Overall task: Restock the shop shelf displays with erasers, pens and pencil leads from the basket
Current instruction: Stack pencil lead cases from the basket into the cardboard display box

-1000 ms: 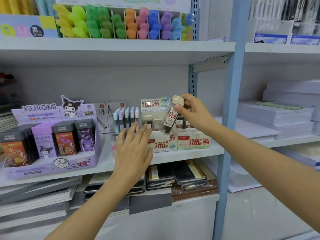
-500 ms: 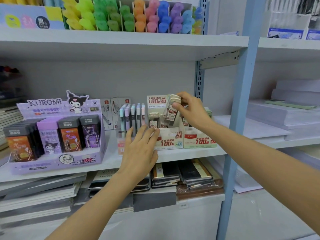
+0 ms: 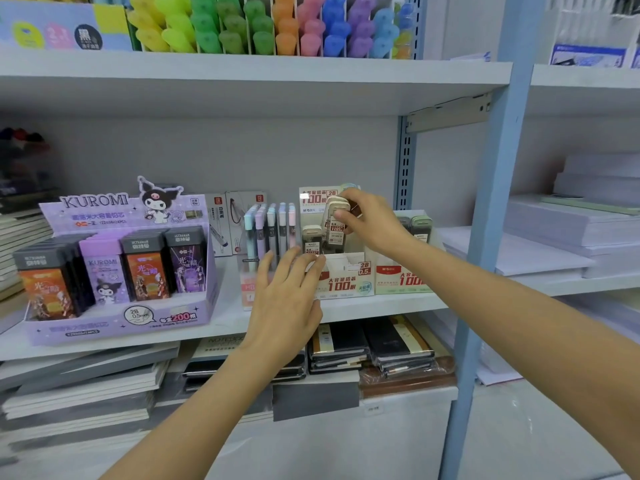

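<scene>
— Where was the lead case at that moment?

— In the right hand point(image 3: 372, 223). Thumb and fingers were clamped on the cream cap of the lead case point(image 3: 335, 226). It stood nearly upright, its lower end down inside the white display box point(image 3: 346, 280) on the middle shelf point(image 3: 381, 306).

— Alone in there?

— No. A neighbouring case point(image 3: 311, 237) with the same cream cap stood just to its left in the same box.

— And the left hand?

— The left hand point(image 3: 287, 299) was lower, in front of the shelf edge, its back to the camera. The fingers were straight and a little apart, gripping nothing. The fingertips reached the box's front left corner, but the blur there was too heavy for me to say whether they touched the card.

— What stood around the box?

— A green-fronted box point(image 3: 391, 275) was just beside it on the right, with dark-capped cases behind the right wrist. On the left came a row of pastel pens point(image 3: 268, 226), then the purple Kuromi display point(image 3: 117, 323) full of boxed leads. Coloured highlighters point(image 3: 263, 29) filled the shelf above. Black notebooks point(image 3: 394, 344) were stacked on the shelf below, and white paper reams point(image 3: 561, 230) lay in the bay to the right.
</scene>
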Demonstrator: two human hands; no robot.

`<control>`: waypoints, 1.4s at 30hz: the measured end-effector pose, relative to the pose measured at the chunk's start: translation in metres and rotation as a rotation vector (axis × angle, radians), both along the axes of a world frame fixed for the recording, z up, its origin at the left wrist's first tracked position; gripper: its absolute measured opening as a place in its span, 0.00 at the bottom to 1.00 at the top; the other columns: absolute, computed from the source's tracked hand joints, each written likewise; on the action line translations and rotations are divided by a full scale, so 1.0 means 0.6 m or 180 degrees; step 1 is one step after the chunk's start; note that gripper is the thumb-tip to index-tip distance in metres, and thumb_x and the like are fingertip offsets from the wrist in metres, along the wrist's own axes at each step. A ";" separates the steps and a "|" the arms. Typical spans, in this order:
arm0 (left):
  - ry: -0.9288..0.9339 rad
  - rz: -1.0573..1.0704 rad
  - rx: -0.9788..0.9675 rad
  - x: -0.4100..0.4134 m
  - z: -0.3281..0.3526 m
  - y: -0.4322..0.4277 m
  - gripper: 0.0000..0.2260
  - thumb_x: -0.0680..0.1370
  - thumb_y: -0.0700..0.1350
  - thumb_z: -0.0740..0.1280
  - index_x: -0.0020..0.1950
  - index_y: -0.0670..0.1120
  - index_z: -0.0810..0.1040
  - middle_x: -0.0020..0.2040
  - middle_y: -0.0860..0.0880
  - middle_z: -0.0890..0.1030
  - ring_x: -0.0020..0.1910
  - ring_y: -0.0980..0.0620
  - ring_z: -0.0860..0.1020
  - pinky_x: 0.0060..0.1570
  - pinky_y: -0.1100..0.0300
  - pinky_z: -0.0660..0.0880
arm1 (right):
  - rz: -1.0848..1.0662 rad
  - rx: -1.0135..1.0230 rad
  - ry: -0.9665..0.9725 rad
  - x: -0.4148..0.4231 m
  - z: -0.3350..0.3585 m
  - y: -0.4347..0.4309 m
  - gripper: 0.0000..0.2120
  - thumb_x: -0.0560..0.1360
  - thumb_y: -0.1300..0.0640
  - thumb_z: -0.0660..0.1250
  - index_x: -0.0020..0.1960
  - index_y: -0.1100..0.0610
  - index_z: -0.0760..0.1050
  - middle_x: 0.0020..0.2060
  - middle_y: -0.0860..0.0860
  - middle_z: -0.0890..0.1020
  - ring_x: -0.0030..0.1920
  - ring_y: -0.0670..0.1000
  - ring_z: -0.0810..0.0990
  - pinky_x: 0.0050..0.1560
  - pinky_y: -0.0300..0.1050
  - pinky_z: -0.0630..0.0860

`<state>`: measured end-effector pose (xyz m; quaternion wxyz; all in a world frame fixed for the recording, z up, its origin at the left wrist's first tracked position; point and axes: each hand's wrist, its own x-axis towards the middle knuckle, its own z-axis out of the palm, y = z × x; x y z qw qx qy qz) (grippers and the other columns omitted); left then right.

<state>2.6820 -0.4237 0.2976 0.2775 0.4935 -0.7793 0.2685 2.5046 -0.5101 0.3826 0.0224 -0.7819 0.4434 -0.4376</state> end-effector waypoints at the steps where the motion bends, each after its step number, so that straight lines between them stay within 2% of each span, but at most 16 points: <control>1: -0.0005 0.0004 0.0006 0.000 0.000 -0.001 0.27 0.73 0.45 0.70 0.72 0.43 0.71 0.67 0.45 0.74 0.72 0.42 0.67 0.73 0.40 0.56 | -0.0018 0.0016 0.0042 -0.002 -0.001 -0.001 0.09 0.79 0.56 0.65 0.58 0.56 0.75 0.49 0.51 0.81 0.45 0.49 0.81 0.46 0.40 0.78; 4: 0.0008 0.0014 0.0017 0.000 -0.002 -0.002 0.28 0.73 0.45 0.70 0.72 0.44 0.70 0.68 0.45 0.74 0.73 0.43 0.66 0.74 0.41 0.55 | 0.0082 0.0101 -0.0106 -0.007 -0.008 -0.005 0.10 0.79 0.56 0.65 0.59 0.55 0.73 0.49 0.50 0.80 0.46 0.48 0.81 0.44 0.38 0.78; 8: 0.0020 0.0012 0.0026 -0.001 -0.004 -0.001 0.28 0.73 0.45 0.70 0.73 0.43 0.70 0.68 0.45 0.73 0.73 0.42 0.66 0.74 0.40 0.56 | 0.0222 0.0004 -0.0184 -0.001 -0.016 -0.005 0.17 0.77 0.58 0.67 0.63 0.49 0.68 0.46 0.44 0.78 0.47 0.45 0.80 0.47 0.43 0.80; 11: 0.0003 0.0014 0.0047 0.000 -0.005 -0.001 0.29 0.74 0.45 0.69 0.74 0.44 0.67 0.70 0.45 0.71 0.74 0.43 0.63 0.75 0.41 0.53 | 0.0165 -0.0157 -0.0154 0.003 -0.016 -0.006 0.15 0.76 0.58 0.69 0.60 0.49 0.70 0.42 0.40 0.77 0.43 0.41 0.79 0.45 0.39 0.79; 14: -0.0058 0.0014 0.0061 0.003 -0.006 -0.002 0.29 0.75 0.46 0.67 0.76 0.45 0.65 0.72 0.46 0.69 0.76 0.44 0.60 0.76 0.42 0.49 | 0.0164 -0.0182 -0.0156 -0.007 -0.009 -0.004 0.13 0.77 0.56 0.68 0.60 0.49 0.71 0.41 0.40 0.77 0.42 0.40 0.78 0.42 0.33 0.76; 22: -0.0187 0.0105 0.0122 0.003 -0.006 0.000 0.30 0.77 0.49 0.64 0.78 0.46 0.59 0.75 0.48 0.64 0.78 0.45 0.54 0.76 0.44 0.43 | 0.0002 -0.0091 0.0024 0.006 -0.021 -0.008 0.08 0.76 0.55 0.69 0.53 0.47 0.73 0.40 0.39 0.76 0.41 0.39 0.77 0.42 0.32 0.73; 24: -0.0253 0.0130 0.0141 0.005 -0.006 -0.002 0.31 0.77 0.49 0.63 0.78 0.47 0.57 0.76 0.48 0.63 0.78 0.46 0.52 0.76 0.44 0.42 | -0.0180 -0.0146 0.0147 0.009 -0.025 -0.012 0.08 0.76 0.55 0.69 0.54 0.49 0.75 0.43 0.42 0.78 0.43 0.41 0.77 0.47 0.39 0.76; 26: -0.0293 0.0134 0.0136 0.008 -0.006 -0.004 0.31 0.78 0.49 0.62 0.79 0.48 0.56 0.76 0.49 0.62 0.78 0.46 0.52 0.76 0.44 0.41 | -0.0477 -0.0167 0.0391 0.005 -0.030 -0.012 0.10 0.76 0.55 0.69 0.57 0.52 0.78 0.50 0.47 0.79 0.50 0.48 0.77 0.55 0.47 0.76; 28: -0.0291 0.0117 0.0134 0.009 -0.006 -0.005 0.30 0.78 0.49 0.62 0.79 0.48 0.55 0.77 0.49 0.61 0.79 0.46 0.50 0.76 0.45 0.40 | -0.0629 -0.0164 0.0449 -0.002 -0.034 -0.005 0.13 0.77 0.53 0.68 0.61 0.53 0.79 0.56 0.50 0.78 0.58 0.51 0.75 0.61 0.50 0.73; 30: -0.0222 0.0014 0.0077 0.009 -0.007 -0.002 0.30 0.79 0.48 0.62 0.79 0.47 0.56 0.79 0.48 0.59 0.79 0.47 0.47 0.77 0.45 0.40 | -0.0568 -0.0292 0.0406 -0.006 -0.037 0.013 0.15 0.78 0.52 0.66 0.63 0.53 0.77 0.59 0.50 0.77 0.61 0.51 0.73 0.64 0.49 0.69; 32: -0.0026 -0.0185 -0.0116 0.012 -0.017 0.010 0.28 0.78 0.45 0.64 0.78 0.45 0.62 0.78 0.46 0.60 0.79 0.45 0.50 0.77 0.44 0.44 | -0.0277 -0.0674 0.0225 -0.002 -0.043 0.044 0.14 0.79 0.54 0.65 0.63 0.54 0.77 0.56 0.51 0.78 0.58 0.49 0.74 0.61 0.48 0.71; 34: 0.0396 -0.0364 -0.0459 0.019 -0.046 0.028 0.25 0.76 0.42 0.65 0.73 0.44 0.69 0.74 0.43 0.67 0.76 0.43 0.59 0.75 0.43 0.54 | 0.0237 -0.1130 -0.0006 0.014 -0.063 0.086 0.09 0.79 0.58 0.65 0.57 0.58 0.79 0.49 0.51 0.80 0.49 0.48 0.77 0.51 0.43 0.74; 36: 0.0843 -0.0407 -0.0788 0.034 -0.104 0.048 0.21 0.73 0.39 0.64 0.67 0.44 0.73 0.66 0.42 0.74 0.68 0.42 0.67 0.67 0.45 0.63 | 0.0725 -0.1242 -0.0152 0.043 -0.109 0.126 0.07 0.79 0.60 0.64 0.51 0.60 0.80 0.44 0.51 0.81 0.41 0.49 0.77 0.42 0.39 0.73; 37: 0.0987 -0.0352 -0.0814 0.043 -0.141 0.058 0.19 0.72 0.38 0.64 0.64 0.44 0.75 0.62 0.42 0.75 0.64 0.42 0.68 0.63 0.46 0.64 | 0.0931 -0.1111 -0.0169 0.060 -0.143 0.143 0.07 0.79 0.61 0.64 0.50 0.61 0.80 0.42 0.51 0.81 0.39 0.49 0.77 0.40 0.38 0.72; 39: 0.1078 -0.0152 -0.0480 0.069 -0.227 0.077 0.16 0.72 0.36 0.65 0.59 0.42 0.77 0.57 0.41 0.76 0.59 0.42 0.71 0.58 0.48 0.66 | 0.1228 -0.0677 -0.0080 0.094 -0.226 0.167 0.07 0.78 0.60 0.64 0.48 0.60 0.80 0.41 0.51 0.82 0.39 0.47 0.77 0.40 0.37 0.72; 42: 0.0959 -0.0033 0.0770 0.118 -0.368 0.107 0.11 0.71 0.33 0.66 0.51 0.42 0.81 0.49 0.44 0.80 0.50 0.40 0.76 0.47 0.48 0.72 | 0.1395 0.0270 0.0175 0.134 -0.377 0.182 0.06 0.78 0.60 0.65 0.47 0.58 0.81 0.39 0.49 0.82 0.37 0.46 0.77 0.38 0.40 0.73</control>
